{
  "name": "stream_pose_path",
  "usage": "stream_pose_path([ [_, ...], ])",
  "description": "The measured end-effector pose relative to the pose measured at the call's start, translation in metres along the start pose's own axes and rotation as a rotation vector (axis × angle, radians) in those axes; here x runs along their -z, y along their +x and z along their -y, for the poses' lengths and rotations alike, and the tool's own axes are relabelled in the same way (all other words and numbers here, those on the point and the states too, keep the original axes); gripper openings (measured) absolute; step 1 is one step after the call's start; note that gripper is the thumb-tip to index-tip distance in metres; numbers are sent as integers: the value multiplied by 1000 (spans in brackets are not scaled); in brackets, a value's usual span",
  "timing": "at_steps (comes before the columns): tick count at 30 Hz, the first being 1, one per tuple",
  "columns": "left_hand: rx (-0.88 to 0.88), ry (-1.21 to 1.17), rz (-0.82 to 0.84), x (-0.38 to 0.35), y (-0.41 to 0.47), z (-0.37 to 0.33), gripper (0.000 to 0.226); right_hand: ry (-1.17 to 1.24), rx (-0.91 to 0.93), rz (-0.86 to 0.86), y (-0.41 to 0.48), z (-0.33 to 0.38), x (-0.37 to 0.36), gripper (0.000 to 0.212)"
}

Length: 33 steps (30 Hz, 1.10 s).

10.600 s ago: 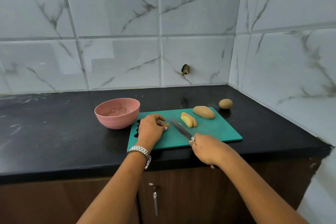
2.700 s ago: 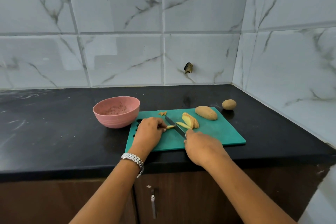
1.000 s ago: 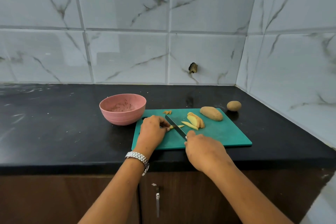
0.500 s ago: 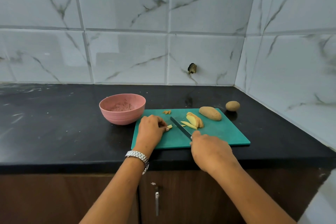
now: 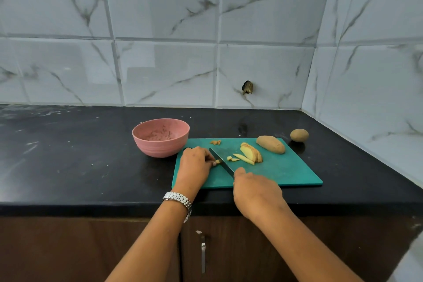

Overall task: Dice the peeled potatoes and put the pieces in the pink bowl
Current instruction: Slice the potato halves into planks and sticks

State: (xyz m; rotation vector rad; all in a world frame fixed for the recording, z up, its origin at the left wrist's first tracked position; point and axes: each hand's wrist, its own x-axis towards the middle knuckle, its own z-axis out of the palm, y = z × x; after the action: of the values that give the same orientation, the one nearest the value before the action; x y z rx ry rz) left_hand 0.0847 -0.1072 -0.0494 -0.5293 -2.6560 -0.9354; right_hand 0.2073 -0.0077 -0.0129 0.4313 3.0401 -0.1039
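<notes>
On the green cutting board [image 5: 281,173] my left hand [image 5: 194,166] pinches a thin potato strip [image 5: 218,162] at the board's left side. My right hand [image 5: 254,190] grips the handle of a knife [image 5: 221,163], whose blade lies across the strip right beside my left fingertips. Small cut pieces [image 5: 231,158] lie just right of the blade. A fan of potato slices [image 5: 250,153] rests mid-board, and a whole peeled potato [image 5: 270,144] sits behind it. A few bits [image 5: 215,142] lie near the board's far edge. The pink bowl [image 5: 161,137] stands left of the board.
A small round potato [image 5: 299,135] sits on the black counter [image 5: 68,155] beyond the board's right corner. Tiled walls close the back and the right side. A cabinet door handle [image 5: 203,256] shows below the counter edge.
The knife blade has shifted left, closer to my left fingertips, and more small cut pieces lie to its right. The slices and potatoes have not moved.
</notes>
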Motion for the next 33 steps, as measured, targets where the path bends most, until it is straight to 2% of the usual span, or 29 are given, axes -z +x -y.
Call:
stream_pose_path([
  [11, 19, 18, -62, 2, -5, -2, 16, -15, 38, -44, -13, -16, -3, 14],
  [21, -81, 127, -79, 2, -10, -2, 20, 0, 62, -56, -16, -5, -2, 17],
  [33, -80, 155, -130, 0, -9, 0, 19, 19, 27, 9, -17, -4, -12, 19],
])
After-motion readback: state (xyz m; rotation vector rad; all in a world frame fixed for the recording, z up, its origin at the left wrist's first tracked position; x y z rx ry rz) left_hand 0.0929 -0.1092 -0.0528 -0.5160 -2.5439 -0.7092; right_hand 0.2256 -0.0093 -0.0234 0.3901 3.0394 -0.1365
